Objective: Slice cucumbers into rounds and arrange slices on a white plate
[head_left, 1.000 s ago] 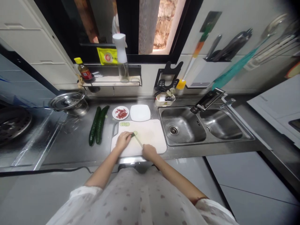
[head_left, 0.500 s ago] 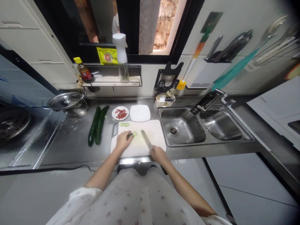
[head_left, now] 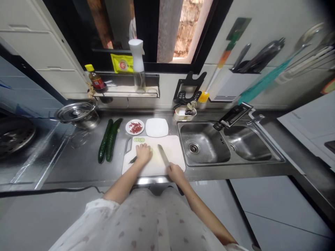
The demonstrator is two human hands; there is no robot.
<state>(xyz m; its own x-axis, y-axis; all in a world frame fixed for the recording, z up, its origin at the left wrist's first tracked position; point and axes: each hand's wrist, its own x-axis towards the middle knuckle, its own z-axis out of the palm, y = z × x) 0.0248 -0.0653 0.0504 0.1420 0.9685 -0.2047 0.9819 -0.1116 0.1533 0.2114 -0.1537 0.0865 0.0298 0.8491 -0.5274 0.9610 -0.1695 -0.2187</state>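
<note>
My left hand (head_left: 143, 152) is over the white cutting board (head_left: 167, 167), its fingers curled down at a pale green cucumber slice (head_left: 151, 150), partly hidden by the hand. Left of that wrist lies a dark green cucumber piece (head_left: 133, 160), apart from the fingers. My right hand (head_left: 175, 173) grips a knife (head_left: 163, 155) at the board's right side, the blade pointing away from me. A short row of cucumber slices (head_left: 139, 139) rests at the board's far left corner.
Two whole cucumbers (head_left: 112, 141) lie left of the board. Behind it stand a plate of chopped red pieces (head_left: 135, 127) and a white square plate (head_left: 157, 127). A double sink (head_left: 205, 143) is to the right, and a lidded steel pot (head_left: 78, 115) at the far left.
My left hand has let go of the cucumber piece and moved right onto the slice. The piece now lies on the board, nearer me. The right hand and knife stay in place.
</note>
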